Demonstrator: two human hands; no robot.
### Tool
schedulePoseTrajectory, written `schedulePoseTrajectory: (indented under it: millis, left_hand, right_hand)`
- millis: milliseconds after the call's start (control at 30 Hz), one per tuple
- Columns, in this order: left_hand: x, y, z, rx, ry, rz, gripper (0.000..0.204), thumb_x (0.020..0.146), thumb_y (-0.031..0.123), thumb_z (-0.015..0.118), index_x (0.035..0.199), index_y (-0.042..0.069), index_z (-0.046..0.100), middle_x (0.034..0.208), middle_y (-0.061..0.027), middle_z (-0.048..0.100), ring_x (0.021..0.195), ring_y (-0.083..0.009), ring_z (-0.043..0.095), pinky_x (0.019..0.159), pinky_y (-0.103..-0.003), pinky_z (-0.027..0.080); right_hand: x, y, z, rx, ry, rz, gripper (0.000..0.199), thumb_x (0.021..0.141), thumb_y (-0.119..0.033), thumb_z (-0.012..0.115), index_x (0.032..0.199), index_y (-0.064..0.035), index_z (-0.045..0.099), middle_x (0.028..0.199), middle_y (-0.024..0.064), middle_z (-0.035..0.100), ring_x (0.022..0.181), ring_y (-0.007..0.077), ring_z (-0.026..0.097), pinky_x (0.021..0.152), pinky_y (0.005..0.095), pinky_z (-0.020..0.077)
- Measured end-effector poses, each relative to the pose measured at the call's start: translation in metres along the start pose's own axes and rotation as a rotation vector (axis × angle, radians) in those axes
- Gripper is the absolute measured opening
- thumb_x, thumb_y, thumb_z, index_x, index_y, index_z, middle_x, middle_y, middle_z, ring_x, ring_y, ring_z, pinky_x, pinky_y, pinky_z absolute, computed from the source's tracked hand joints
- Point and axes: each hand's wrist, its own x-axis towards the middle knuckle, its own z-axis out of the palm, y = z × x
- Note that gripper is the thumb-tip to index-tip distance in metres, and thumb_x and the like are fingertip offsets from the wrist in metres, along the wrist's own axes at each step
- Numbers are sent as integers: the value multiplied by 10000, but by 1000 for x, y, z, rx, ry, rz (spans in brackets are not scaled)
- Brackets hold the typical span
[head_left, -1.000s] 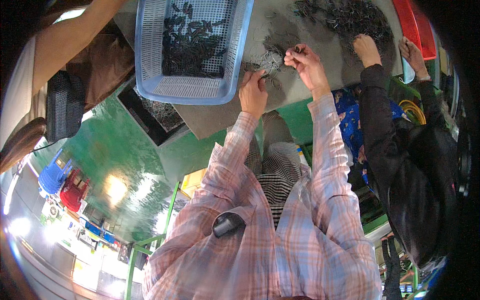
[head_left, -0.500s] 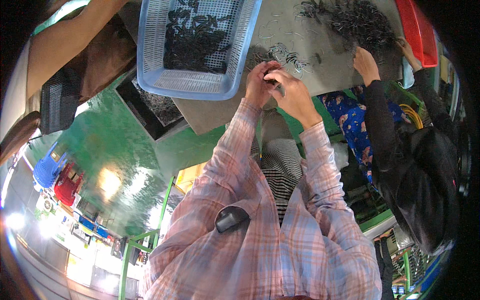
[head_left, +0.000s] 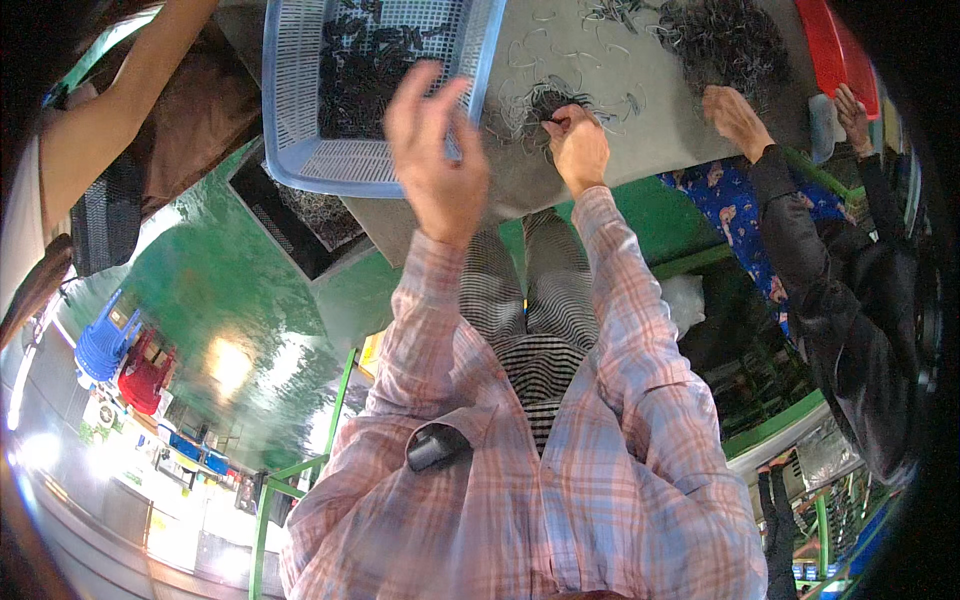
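Observation:
Over the near right corner of a blue plastic basket (head_left: 330, 180) is my left hand (head_left: 438, 165), blurred by motion, its fingers apart and nothing visible in them. Inside the basket lies a heap of small black curved pieces (head_left: 355, 95). My right hand (head_left: 582, 150) is at the table, thumb and fingers pinched at the edge of a small pile of dark, thin curved pieces (head_left: 550, 100). It seems to grip some of them, though the fingertips partly hide what is held. Loose thin curved pieces (head_left: 535, 50) are scattered around the pile.
A bigger heap of dark curved pieces (head_left: 725, 50) lies at the far right of the grey table (head_left: 640, 145). A co-worker's hand (head_left: 738, 122) is beside it, near a red bin (head_left: 838, 55). A black crate (head_left: 295, 220) stands below the table's left side.
My hands were together in front of the basket. Now the left has moved left to the basket's corner with fingers spread, and the right has reached forward to the small pile.

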Motion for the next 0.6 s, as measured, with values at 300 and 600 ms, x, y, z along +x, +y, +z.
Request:
schedulePoseTrajectory:
  millis: [300, 600]
  left_hand:
    - [-54, -22, 166, -24, -537, -58, 171, 770, 98, 668, 933, 54, 641, 943, -118, 618, 923, -290, 608, 785, -390, 509]
    - [-33, -16, 172, 343, -878, 180, 226, 741, 89, 638, 965, 65, 613, 978, -119, 627, 986, -292, 598, 803, -425, 504]
  right_hand:
    - [-16, 15, -12, -100, -27, -119, 297, 772, -182, 635, 1034, -54, 578, 962, 154, 622, 876, 349, 621, 723, 443, 511]
    - [18, 76, -52, 167, 229, 217, 200, 759, -114, 667, 955, -88, 635, 913, 142, 641, 841, 307, 628, 714, 421, 493]
